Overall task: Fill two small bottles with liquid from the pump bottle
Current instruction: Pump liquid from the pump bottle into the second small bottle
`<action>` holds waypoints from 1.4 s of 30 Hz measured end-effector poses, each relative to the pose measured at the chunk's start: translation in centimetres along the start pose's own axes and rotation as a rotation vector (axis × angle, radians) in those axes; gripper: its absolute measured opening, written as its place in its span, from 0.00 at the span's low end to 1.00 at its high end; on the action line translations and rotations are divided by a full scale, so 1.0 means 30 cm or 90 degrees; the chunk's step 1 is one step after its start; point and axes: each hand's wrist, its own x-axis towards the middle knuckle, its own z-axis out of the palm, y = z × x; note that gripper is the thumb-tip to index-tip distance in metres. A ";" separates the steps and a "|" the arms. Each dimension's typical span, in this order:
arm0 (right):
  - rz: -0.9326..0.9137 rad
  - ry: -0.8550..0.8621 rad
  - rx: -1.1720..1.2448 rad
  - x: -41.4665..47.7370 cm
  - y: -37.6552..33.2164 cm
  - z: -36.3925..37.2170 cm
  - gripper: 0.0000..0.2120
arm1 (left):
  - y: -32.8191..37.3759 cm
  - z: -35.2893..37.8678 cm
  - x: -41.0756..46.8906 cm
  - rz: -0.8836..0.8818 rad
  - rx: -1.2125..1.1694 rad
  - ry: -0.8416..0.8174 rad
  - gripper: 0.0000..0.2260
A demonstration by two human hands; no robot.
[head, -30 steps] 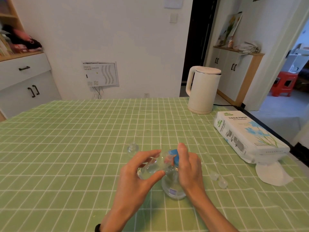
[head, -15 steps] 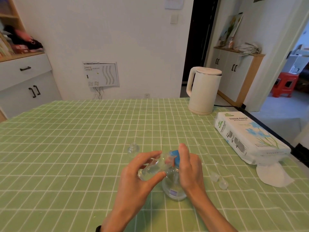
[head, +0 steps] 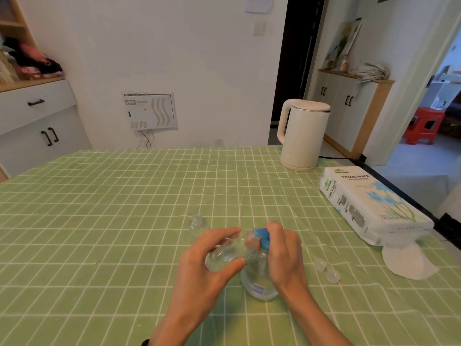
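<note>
Nothing has shifted since the earlier frame; both hands keep their places at near centre of the counter.
Left hand: pinches a clear small bottle, tilted, mouth at the blue pump head.
Right hand: curled about the top of the pump bottle, which stands on the counter.
Second small bottle: upright, just beyond the left hand.
Two clear caps: right of the pump bottle.
Kettle, tissue pack: far right.

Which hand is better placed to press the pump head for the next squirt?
The right hand: its fingers lie over the blue pump head of the pump bottle. The left hand is busy, gripping the tilted small bottle at the nozzle.
</note>
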 end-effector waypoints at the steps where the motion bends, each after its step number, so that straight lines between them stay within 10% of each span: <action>1: -0.003 0.002 -0.003 0.001 -0.002 -0.001 0.23 | -0.001 0.001 -0.002 -0.004 0.000 -0.001 0.24; 11: 0.045 -0.029 -0.015 -0.005 0.002 0.004 0.45 | 0.012 -0.003 -0.001 -0.014 -0.022 0.003 0.23; 26: 0.028 -0.020 -0.026 0.000 -0.016 0.004 0.32 | -0.001 -0.001 -0.009 -0.015 -0.011 0.006 0.23; 42: 0.037 -0.009 -0.018 -0.003 -0.007 0.005 0.40 | 0.012 -0.001 0.000 -0.010 -0.011 0.006 0.23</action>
